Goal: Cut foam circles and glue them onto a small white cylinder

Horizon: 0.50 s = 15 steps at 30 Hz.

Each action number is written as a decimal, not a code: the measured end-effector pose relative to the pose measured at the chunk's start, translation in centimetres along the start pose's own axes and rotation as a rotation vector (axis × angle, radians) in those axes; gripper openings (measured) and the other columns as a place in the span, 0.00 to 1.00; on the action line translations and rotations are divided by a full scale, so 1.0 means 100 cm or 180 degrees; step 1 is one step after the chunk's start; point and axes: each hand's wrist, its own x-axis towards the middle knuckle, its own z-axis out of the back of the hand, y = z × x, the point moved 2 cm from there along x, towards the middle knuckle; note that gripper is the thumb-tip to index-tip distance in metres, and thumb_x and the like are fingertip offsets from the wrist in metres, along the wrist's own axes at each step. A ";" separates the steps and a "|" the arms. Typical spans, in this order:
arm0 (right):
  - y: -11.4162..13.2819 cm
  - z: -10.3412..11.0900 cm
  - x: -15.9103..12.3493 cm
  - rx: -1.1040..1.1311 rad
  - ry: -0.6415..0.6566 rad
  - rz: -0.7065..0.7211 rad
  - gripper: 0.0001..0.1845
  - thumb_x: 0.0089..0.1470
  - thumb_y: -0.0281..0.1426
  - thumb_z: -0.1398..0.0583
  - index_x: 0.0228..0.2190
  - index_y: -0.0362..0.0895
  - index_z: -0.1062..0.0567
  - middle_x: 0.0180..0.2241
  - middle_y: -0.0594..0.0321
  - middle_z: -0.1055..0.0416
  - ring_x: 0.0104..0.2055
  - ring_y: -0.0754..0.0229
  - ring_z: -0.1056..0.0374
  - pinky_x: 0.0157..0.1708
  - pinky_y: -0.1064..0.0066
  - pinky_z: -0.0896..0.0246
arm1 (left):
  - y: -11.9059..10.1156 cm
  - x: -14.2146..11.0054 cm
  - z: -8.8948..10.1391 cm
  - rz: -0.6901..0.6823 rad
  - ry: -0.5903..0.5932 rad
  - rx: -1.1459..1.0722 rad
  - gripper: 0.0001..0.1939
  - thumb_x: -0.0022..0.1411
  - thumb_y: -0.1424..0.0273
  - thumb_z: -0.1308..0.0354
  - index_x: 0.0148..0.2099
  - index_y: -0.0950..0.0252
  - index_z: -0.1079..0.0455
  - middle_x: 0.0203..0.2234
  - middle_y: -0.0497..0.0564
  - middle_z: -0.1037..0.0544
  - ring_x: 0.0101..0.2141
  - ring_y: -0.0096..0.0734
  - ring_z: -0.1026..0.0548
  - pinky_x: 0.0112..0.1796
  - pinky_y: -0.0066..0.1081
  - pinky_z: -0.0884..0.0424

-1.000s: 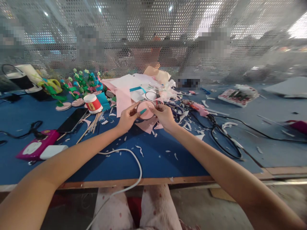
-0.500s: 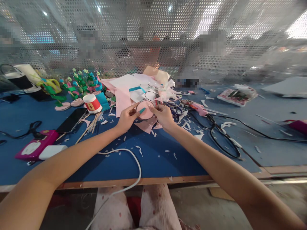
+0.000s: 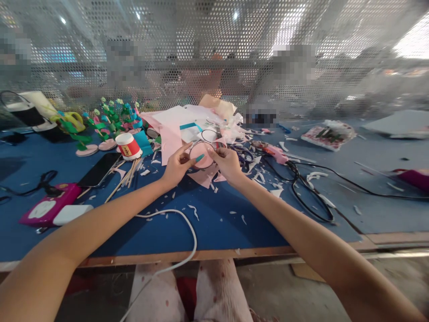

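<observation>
A round pink disc with a dark rim (image 3: 203, 151) is held up between my two hands above the blue table (image 3: 214, 228). My left hand (image 3: 177, 167) grips its left edge, the thumb with a teal nail lying across its face. On the opposite side my right hand (image 3: 228, 163) pinches the edge between thumb and fingers. Behind and under the disc lie sheets of pink paper (image 3: 170, 141) and white paper (image 3: 181, 115). A pink scrap (image 3: 203, 176) is just below it. What the disc is made of I cannot tell.
To the left stand a red-and-white paper cup (image 3: 128, 146), thin sticks (image 3: 129, 176), a phone (image 3: 99, 170) and green paper plants (image 3: 78, 136) on pink bases. A magenta power block (image 3: 50, 203) lies nearer. On the right are a pink glue gun (image 3: 276, 153) and its black cable (image 3: 296, 188).
Both hands keep their hold on the pink disc, and its dark rim shows more fully around the edge. The left thumb has shifted slightly lower; the camera view has moved a little.
</observation>
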 end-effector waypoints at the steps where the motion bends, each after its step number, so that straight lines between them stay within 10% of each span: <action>1: 0.000 0.000 0.000 0.0004 -0.0028 0.0035 0.26 0.46 0.51 0.40 0.13 0.44 0.38 0.13 0.69 0.45 0.19 0.68 0.49 0.20 0.72 0.56 | 0.000 0.000 0.000 0.0014 -0.0045 -0.0024 0.31 0.48 0.62 0.32 0.54 0.64 0.32 0.23 0.44 0.27 0.24 0.27 0.25 0.30 0.28 0.27; 6: -0.001 0.002 0.002 0.0159 -0.0218 0.0055 0.25 0.46 0.49 0.39 0.14 0.45 0.39 0.14 0.70 0.47 0.19 0.69 0.50 0.21 0.72 0.56 | -0.002 0.001 0.006 0.0176 -0.0596 -0.0162 0.17 0.54 0.59 0.37 0.41 0.64 0.31 0.33 0.49 0.23 0.26 0.25 0.24 0.30 0.28 0.27; 15: -0.006 0.000 0.004 0.0827 -0.0362 -0.0441 0.26 0.45 0.51 0.39 0.16 0.46 0.40 0.15 0.71 0.48 0.18 0.70 0.50 0.19 0.74 0.53 | -0.006 0.001 0.009 0.0400 -0.0817 0.0122 0.19 0.61 0.58 0.44 0.23 0.64 0.39 0.14 0.42 0.32 0.16 0.22 0.32 0.21 0.25 0.34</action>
